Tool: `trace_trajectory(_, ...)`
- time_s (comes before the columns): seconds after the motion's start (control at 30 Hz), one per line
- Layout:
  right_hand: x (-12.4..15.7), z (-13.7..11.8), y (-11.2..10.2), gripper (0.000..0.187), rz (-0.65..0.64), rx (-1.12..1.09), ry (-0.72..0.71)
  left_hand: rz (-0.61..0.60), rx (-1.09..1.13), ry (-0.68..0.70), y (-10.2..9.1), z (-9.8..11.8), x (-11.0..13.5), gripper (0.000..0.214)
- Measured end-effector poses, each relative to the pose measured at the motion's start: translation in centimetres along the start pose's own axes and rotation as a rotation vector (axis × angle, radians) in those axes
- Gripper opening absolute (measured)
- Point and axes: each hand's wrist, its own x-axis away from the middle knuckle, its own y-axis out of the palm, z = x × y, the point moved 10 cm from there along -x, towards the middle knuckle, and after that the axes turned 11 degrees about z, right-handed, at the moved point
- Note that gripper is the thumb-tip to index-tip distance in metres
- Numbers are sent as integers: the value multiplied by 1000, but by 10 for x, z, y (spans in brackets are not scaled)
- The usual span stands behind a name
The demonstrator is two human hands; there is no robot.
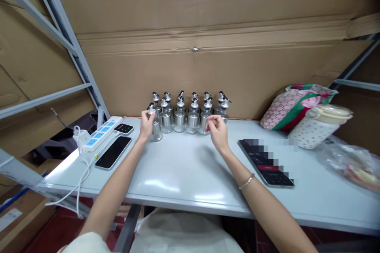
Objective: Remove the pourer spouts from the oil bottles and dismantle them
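Several glass-and-steel dispenser bottles (192, 114) with spout caps stand in two rows at the back of the white table (184, 174). My left hand (146, 123) is closed around one bottle (155, 131) that stands apart at the left end of the group, fingers near its cap. My right hand (217, 131) hovers just in front of the right-hand bottles, its fingers curled together; I cannot see anything in them.
A power strip (100, 132), a small device (124, 128) and a black phone (113, 152) lie at the left. A second phone (268, 163) lies at the right, beside a patterned bag (292, 106), a lidded jar (319, 126) and a plastic bag (354, 164). Cardboard covers the wall behind.
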Motion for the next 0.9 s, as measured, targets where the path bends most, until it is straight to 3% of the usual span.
trace_trajectory(0.13, -10, 10, -6, 32, -68, 24, 60, -57, 72, 16, 16, 19, 31, 26)
trace_trajectory(0.2, -3, 12, 7, 31, -228, 38, 113, -77, 121, 25, 25, 33, 42, 30)
trace_trajectory(0.33, 38, 11, 43, 25, -632, 72, 209, -147, 211, 26, 39, 53, 68, 43)
trace_trajectory(0.4, 51, 4, 53, 25, -722, 70, 202, -219, 226, 9, 48, 55, 87, 49)
trace_trajectory(0.5, 49, -10, 55, 31, -689, 41, 119, -338, 224, -1, 62, 54, 122, 50)
trace_trajectory(0.67, 42, -46, 46, 45, -483, -6, -105, -433, 231, 53, 72, 62, 163, 47)
trace_trajectory(0.9, 69, -92, 42, 40, -325, 3, -376, -419, 181, 131, 93, 60, 161, 51)
